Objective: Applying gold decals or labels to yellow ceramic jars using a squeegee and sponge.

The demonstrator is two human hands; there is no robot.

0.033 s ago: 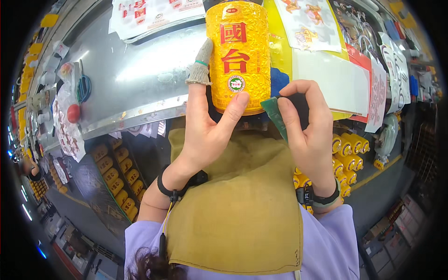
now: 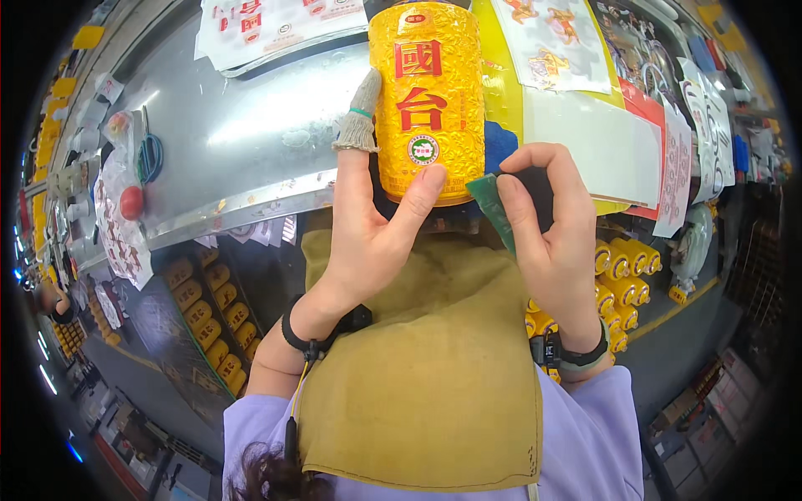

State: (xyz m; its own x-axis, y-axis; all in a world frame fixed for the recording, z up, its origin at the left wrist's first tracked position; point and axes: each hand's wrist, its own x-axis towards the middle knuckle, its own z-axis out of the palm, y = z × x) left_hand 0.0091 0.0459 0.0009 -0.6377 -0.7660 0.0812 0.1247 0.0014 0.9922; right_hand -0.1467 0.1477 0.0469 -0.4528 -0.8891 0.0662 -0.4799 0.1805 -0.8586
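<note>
I hold a golden-yellow embossed cylindrical bottle (image 2: 430, 108) with red characters and a small round seal upright in front of me. My left hand (image 2: 368, 242) grips its left side, thumb on the lower front; the index finger wears a grey knitted finger cot (image 2: 359, 117). My right hand (image 2: 555, 242) pinches a small flat green card (image 2: 493, 209) with something black behind it, pressed at the bottle's lower right edge. Both wrists carry black bands.
A shiny metal worktable (image 2: 251, 134) lies beyond the bottle, with label sheets (image 2: 585, 125) on its right part and bagged items (image 2: 117, 209) on its left. Rows of yellow bottles (image 2: 209, 317) stand below on both sides. An olive apron (image 2: 434, 376) covers my front.
</note>
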